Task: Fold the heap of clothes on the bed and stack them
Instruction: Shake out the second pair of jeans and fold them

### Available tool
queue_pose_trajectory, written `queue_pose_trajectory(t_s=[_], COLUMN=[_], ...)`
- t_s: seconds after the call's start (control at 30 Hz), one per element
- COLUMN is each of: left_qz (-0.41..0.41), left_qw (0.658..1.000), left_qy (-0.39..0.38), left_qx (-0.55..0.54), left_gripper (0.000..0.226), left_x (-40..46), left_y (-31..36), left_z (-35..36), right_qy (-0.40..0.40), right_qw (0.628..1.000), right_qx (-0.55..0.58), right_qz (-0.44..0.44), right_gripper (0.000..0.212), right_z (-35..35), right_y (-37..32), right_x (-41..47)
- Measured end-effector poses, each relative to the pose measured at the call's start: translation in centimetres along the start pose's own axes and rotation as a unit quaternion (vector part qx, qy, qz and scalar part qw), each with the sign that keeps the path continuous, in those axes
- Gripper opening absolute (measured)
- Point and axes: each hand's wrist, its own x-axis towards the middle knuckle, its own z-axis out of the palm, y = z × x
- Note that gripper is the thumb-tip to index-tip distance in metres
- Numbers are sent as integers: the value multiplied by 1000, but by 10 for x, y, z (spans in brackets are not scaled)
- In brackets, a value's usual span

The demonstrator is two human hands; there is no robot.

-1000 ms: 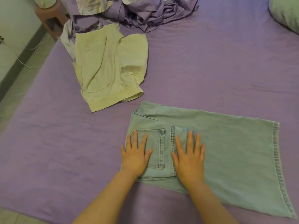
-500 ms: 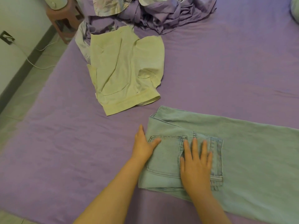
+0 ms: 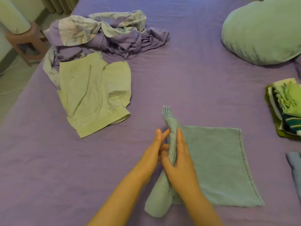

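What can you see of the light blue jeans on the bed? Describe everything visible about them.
The jeans look like faded light blue denim with a stitched hem along their right edge. Most of the cloth lies flat on the purple bedsheet, near the front. Their left end is lifted into a raised fold, a stitched tip pointing up. The left hand and the right hand hold that fold between them, the right thumb curled onto it. No other garment touches them.

Bed (image 3: 187, 82) with purple sheet carries 1 jeans (image 3: 216, 167) at near centre, its left part rolled up. Far left: yellow shirt (image 3: 92, 97) overlapping a crumpled purple heap (image 3: 114, 38). Pillow (image 3: 263, 31) far right, folded stack (image 3: 286, 108) at right edge, blue cloth (image 3: 295, 167) just below it.
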Motion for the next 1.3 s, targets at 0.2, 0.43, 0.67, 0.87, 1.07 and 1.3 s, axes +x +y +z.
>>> queue_pose_trajectory(t_s=[0.2,0.43,0.67,0.87,1.07,1.3], left_qz=[-16,128,28,-41,-41,-104], left_qw=[998,894,760,741,743,837], left_qy=[-54,42,56,90,105,233], left_qx=[21,428,647,664,660,485], left_gripper=[54,49,60,65,68,101], left_x=[24,74,103,118,123,118], left_y=[15,-49,-111,-151,-172,-159], left_z=[88,142,175,175,172,171], right_qy=[66,77,35,-24,-32,19], right_qw=[997,993,986,980,982,985], right_qx=[-32,-78,-107,-120,-147,8], right_qz=[17,36,125,154,118,174], right_gripper=[62,58,61,74,79,85], right_z=[-102,-195,-228,-224,-209,-214], right_y=[35,116,214,276,291,292], right_x=[0,4,20,42,29,23])
